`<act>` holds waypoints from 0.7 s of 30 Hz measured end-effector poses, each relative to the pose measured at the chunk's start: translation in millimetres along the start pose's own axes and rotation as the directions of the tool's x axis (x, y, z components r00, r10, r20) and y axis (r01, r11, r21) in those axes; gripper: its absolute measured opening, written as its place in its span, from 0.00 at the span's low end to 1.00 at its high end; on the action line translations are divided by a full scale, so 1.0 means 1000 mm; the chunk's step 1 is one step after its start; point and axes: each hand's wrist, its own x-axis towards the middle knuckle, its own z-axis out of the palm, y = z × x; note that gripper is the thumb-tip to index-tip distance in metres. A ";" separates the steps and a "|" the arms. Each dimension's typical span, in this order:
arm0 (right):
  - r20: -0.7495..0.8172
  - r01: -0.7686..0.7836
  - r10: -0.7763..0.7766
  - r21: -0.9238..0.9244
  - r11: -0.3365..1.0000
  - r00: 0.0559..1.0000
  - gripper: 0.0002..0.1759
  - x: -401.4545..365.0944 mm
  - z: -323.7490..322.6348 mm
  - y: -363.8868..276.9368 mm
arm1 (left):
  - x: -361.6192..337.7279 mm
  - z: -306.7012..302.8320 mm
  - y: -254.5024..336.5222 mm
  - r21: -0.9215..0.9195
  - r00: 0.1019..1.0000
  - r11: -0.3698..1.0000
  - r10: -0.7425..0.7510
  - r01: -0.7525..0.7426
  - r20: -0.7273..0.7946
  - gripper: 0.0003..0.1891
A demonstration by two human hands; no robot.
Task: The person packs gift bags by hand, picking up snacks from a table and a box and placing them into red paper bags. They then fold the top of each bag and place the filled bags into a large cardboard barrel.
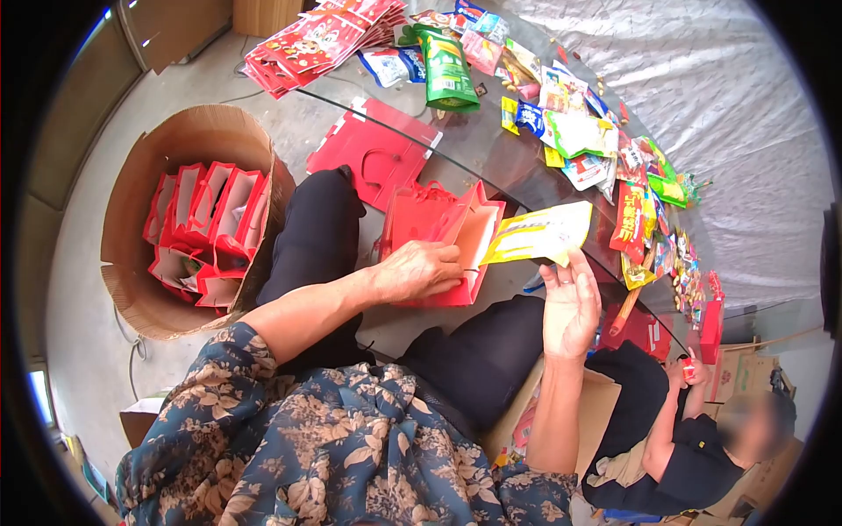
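My left hand (415, 270) grips the rim of an open red paper gift bag (443, 230) that rests on my lap between my knees. My right hand (568, 309) holds a yellow snack packet (539, 233) by its lower corner, and the packet's far end reaches the bag's mouth. A flat red gift bag (373, 149) lies under the glass table top just beyond my knee.
A round cardboard bin (162, 158) on the floor at left holds several filled red bags. The glass table (491, 149) carries many snack packets, a green pouch (447, 70) and a stack of red bags (320, 39). Another person (675, 438) sits at lower right holding a small red item.
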 end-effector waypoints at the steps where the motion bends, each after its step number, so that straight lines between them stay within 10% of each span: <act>1: 0.004 -0.011 0.011 0.006 1.000 1.000 0.21 0.002 -0.002 0.006 | 0.000 -0.001 0.001 -0.001 1.000 1.000 0.004 -0.004 0.001 0.07; 10: -0.001 -0.133 0.133 0.000 0.991 0.991 0.18 0.015 -0.015 0.051 | -0.001 -0.004 0.003 -0.064 1.000 0.998 0.026 -0.026 -0.007 0.07; 12: -0.005 -0.162 0.167 -0.249 0.955 0.986 0.16 0.017 -0.023 0.062 | 0.000 -0.006 0.005 -0.078 1.000 0.997 0.026 -0.027 -0.006 0.07; 21: 0.190 0.200 -0.063 -0.930 0.309 0.980 0.18 0.108 -0.019 0.056 | 0.001 -0.009 0.007 -0.087 1.000 0.996 0.008 -0.007 0.012 0.07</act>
